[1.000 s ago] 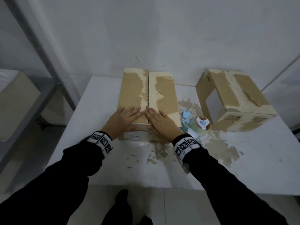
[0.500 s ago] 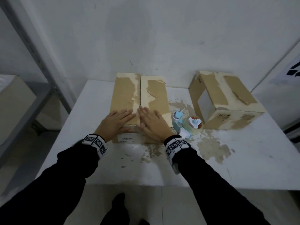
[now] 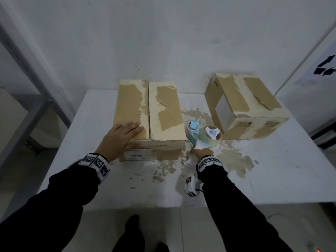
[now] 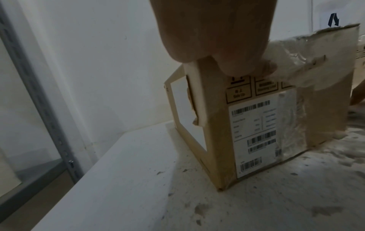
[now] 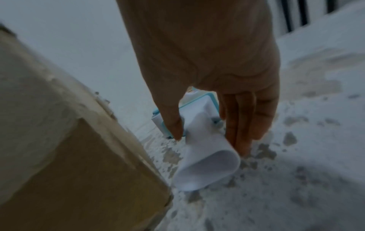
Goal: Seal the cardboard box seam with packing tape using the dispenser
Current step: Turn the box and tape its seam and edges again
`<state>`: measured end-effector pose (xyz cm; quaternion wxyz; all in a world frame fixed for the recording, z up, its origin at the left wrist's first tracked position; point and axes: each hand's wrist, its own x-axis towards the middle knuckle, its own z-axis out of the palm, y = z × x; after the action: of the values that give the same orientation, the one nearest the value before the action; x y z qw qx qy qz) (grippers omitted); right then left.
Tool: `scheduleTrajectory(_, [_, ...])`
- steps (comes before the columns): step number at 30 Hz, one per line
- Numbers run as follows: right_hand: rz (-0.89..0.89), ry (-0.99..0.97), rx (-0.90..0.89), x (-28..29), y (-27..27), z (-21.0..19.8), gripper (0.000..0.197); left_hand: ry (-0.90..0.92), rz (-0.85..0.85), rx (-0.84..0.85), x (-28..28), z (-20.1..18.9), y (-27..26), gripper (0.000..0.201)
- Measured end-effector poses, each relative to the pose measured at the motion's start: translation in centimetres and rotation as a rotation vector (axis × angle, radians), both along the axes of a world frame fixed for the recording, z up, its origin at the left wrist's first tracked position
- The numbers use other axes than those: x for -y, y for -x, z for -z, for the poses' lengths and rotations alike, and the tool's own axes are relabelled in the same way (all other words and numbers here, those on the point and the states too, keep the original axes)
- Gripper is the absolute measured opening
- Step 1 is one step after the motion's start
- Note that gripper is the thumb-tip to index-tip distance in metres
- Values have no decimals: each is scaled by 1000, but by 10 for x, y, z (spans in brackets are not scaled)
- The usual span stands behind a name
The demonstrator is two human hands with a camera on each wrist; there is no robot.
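Note:
The cardboard box [image 3: 163,110] stands on the white table [image 3: 272,170], its two top flaps closed, the seam [image 3: 149,110] between them bare. My left hand [image 3: 125,133] lies flat with straight fingers on the left flap near the front edge; in the left wrist view the left hand [image 4: 217,39] rests over the box's [image 4: 256,125] labelled end. The blue and white tape dispenser [image 3: 198,135] with its tape roll [image 3: 211,136] lies right of the box. My right hand [image 3: 201,151] reaches down over its white handle [image 5: 205,164], thumb on one side, straight fingers on the other.
A second cardboard box [image 3: 245,106], lying on its side with a cut window, stands at the back right, close behind the dispenser. Torn cardboard residue covers the table around the dispenser. A grey metal shelf frame [image 3: 27,88] stands to the left. The wall is directly behind.
My right hand has left the right flap and moved right and down onto the dispenser handle. My left hand stays flat on the left flap. The head view has moved closer.

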<state>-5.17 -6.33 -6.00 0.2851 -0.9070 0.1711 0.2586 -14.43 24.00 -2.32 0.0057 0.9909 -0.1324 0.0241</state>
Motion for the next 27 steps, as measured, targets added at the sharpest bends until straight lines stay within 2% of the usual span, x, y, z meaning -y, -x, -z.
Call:
scheduleTrajectory(3, [-137,23,23,-5,-10,11,54,2,-2,4,0,0,0,68])
scheduleTrajectory(7, [171,-90,3,1,-2,-5,51,-1,-1,-4,0,0,-1,68])
scheduleTrajectory(10, [349,-245,87,2,-4,-6,52,-6,-6,-5,0,-1,-1,68])
scheduleTrajectory(13, [488,-398,218,-6,0,-14,65,-12,-4,1,0,-2,-1,66])
scheduleTrajectory(18, [486,-543,469,-11,-9,-52,31,28,2,-15,3,-10,1,74])
scheduleTrajectory(20, [456,-622,566,-15,-14,-73,20,158,-1,-69,2,-18,-2,88])
scheduleTrajectory(22, [390,-683,645,-19,-16,-95,14,403,-79,-167,5,-32,-5,96])
scheduleTrajectory(24, [295,-714,690,-24,-15,-118,11,603,-170,-243,11,-54,-10,85])
scheduleTrajectory(27, [210,-762,742,-36,-15,-145,10,805,-257,-234,24,-91,-21,63])
